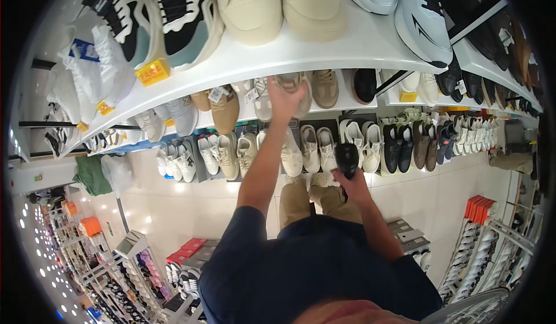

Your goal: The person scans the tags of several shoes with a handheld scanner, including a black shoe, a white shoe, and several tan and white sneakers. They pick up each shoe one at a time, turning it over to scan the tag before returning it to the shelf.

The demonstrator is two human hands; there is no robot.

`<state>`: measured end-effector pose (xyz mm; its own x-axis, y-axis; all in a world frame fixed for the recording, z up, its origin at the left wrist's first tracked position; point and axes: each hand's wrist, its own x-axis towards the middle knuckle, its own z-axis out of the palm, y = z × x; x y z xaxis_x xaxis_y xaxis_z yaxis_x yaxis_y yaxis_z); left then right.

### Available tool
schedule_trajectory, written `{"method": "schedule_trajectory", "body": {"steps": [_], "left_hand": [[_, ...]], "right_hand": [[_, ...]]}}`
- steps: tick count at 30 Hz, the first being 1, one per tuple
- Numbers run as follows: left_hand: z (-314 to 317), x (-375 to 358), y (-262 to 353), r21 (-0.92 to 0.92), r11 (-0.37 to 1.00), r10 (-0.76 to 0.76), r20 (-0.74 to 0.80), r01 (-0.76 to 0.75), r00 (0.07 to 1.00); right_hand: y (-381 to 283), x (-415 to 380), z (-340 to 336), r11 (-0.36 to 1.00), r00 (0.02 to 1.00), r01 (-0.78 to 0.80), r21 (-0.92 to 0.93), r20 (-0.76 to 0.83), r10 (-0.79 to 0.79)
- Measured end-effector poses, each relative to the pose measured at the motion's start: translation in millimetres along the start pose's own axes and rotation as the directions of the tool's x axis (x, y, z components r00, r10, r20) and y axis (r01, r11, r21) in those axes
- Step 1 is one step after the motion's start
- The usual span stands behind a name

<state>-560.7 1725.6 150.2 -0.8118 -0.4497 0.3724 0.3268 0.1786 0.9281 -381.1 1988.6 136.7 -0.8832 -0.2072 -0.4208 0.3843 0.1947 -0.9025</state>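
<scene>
My left hand (284, 99) reaches forward under the front edge of the upper shelf and is closed on a light grey-beige sneaker (303, 101) on the lower shelf. Some of its fingers are hidden by the shoe. A grey-white sneaker (262, 101) stands just left of that hand, and a tan sneaker (325, 89) is to the right. In my right hand (354, 185), held low near my waist, is a black handheld barcode scanner (347, 159), its head pointing away from me over the bottom row of shoes.
The white upper shelf (255, 59) juts out above, carrying cream sneakers (249, 11) and white-blue running shoes (423, 26). Below, pairs of shoes line the floor-level row, including black shoes (398, 147). Behind me are shoe racks (472, 249), red boxes (186, 250) and tiled floor (156, 208).
</scene>
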Motion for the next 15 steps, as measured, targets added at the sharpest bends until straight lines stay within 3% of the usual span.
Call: {"method": "schedule_trajectory", "body": {"steps": [1, 3, 4, 6, 12, 15], "left_hand": [[4.0, 13.7, -16.8, -0.006, 1.000, -0.003, -0.002, 0.003, 1.000], [8.1, 35.9, -50.2, 0.266, 0.961, 0.057, 0.085, -0.078, 0.995], [10.6, 44.4, -76.0, 0.261, 0.963, 0.053, 0.085, -0.074, 0.995], [16.7, 54.4, -115.3, 0.538, 0.804, 0.185, 0.177, -0.252, 0.967], [32.8, 70.3, -143.5, 0.515, 0.829, 0.163, 0.153, -0.219, 0.975], [28.7, 65.9, -145.1, 0.513, 0.837, 0.138, 0.138, -0.190, 0.981]], "right_hand": [[2.0, -4.3, -6.4, 0.997, 0.997, -0.074, 0.020, 0.018, 0.074], [-1.1, -9.9, -20.3, 0.975, 0.975, -0.223, 0.001, 0.021, 0.223], [0.7, -10.5, -26.4, 0.974, 0.974, -0.226, -0.002, 0.017, 0.226], [6.0, -10.1, -36.8, 0.982, 0.982, -0.189, 0.019, 0.008, 0.188], [20.9, -3.8, -51.5, 0.993, 0.992, -0.112, 0.028, -0.049, 0.114], [13.0, -2.7, -51.2, 0.984, 0.984, -0.175, 0.033, -0.032, 0.176]]}}
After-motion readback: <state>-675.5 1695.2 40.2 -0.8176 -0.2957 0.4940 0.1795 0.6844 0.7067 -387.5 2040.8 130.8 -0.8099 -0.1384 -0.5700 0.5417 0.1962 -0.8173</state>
